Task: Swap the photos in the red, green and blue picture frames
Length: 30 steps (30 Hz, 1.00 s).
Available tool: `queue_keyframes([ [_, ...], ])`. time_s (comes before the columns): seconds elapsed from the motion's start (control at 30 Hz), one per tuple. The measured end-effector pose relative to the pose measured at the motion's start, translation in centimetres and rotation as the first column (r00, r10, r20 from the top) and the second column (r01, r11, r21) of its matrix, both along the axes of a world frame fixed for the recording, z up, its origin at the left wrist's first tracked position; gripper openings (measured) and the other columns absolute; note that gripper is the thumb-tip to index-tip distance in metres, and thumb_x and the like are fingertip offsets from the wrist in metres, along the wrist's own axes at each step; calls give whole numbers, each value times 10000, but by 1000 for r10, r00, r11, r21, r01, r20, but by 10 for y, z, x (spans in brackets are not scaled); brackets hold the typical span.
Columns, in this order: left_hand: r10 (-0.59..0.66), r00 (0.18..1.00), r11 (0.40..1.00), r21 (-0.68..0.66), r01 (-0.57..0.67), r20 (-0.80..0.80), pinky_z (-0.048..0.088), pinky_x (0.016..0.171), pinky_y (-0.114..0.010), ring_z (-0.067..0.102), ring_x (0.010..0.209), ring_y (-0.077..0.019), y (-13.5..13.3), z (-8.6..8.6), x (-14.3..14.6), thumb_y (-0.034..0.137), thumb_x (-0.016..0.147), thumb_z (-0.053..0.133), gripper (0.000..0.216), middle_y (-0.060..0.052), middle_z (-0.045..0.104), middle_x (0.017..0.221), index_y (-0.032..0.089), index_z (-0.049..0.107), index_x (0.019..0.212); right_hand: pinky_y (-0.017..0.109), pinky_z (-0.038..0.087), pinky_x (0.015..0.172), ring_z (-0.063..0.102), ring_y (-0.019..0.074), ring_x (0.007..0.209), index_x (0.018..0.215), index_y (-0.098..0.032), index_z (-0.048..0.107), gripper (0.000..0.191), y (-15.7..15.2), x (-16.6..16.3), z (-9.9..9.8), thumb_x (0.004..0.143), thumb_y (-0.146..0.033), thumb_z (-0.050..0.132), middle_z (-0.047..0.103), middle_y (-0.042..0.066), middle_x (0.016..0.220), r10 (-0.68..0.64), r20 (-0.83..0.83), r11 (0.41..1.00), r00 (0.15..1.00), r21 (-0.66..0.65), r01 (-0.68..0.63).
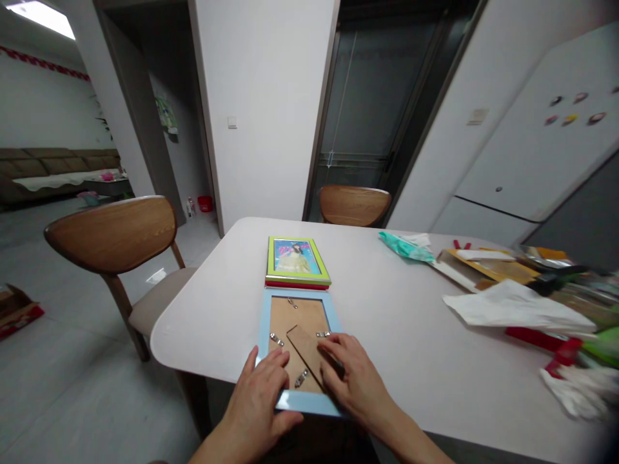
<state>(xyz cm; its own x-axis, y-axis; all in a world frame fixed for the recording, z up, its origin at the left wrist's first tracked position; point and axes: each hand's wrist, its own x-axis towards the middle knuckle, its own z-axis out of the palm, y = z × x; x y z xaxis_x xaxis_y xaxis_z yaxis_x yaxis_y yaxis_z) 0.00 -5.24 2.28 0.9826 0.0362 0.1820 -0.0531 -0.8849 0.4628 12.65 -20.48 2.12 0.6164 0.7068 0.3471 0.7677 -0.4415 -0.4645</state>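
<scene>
A light-blue picture frame (pixel 309 402) lies face down at the near edge of the white table, its brown backing board (pixel 280 317) showing. Several small metal clips sit around the board, and a brown stand leg (pixel 304 345) lies slantwise on it. My left hand (pixel 261 393) grips the lower left corner, fingers across the board and thumb at the near edge. With bent fingers, my right hand (pixel 355 377) holds the right side, fingertips on the board beside the right clip (pixel 322 334) and the stand leg. Its palm hides the lower right corner.
Beyond the blue frame lies a green picture frame (pixel 298 279), face up, with something red under it. Cluttered along the table's right side are a teal wrapper (pixel 406 246), white paper (pixel 517 306), cardboard and white gloves (pixel 575 393). Wooden chairs (pixel 116 232) stand left and behind.
</scene>
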Motion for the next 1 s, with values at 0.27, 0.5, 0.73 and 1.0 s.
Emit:
queue_keyframes([
  [0.27,49,999,999,1,-49,19,197,982,-508,409,1128,-239,0,-1,-3,259,580,657,287,-117,498,1184,184,502,810,309,387,734,444,185,787,768,-158,626,200,16,39,2,737,-142,429,517,70,779,-103,36,990,994,-96,106],
  [0.5,64,998,998,14,-65,16,224,986,-493,430,1110,-245,0,1,-2,256,564,666,312,-115,510,1173,172,522,828,291,383,738,441,175,797,719,-154,622,190,16,40,-3,718,-128,434,502,66,809,-71,43,994,997,-75,74],
  [0.73,74,997,997,26,-74,4,239,987,-485,435,1107,-244,-2,3,-2,239,573,656,423,-129,518,1160,152,512,961,283,376,743,450,164,797,710,-151,599,178,15,44,-6,688,-104,429,495,56,807,-56,29,997,998,-46,57],
  [1.0,93,996,995,30,-93,3,238,991,-468,430,1111,-233,-3,3,-4,251,569,675,377,-112,513,1171,160,528,904,276,369,741,453,158,792,691,-154,576,151,17,47,-6,673,-109,433,487,47,792,-65,24,994,998,-82,67],
])
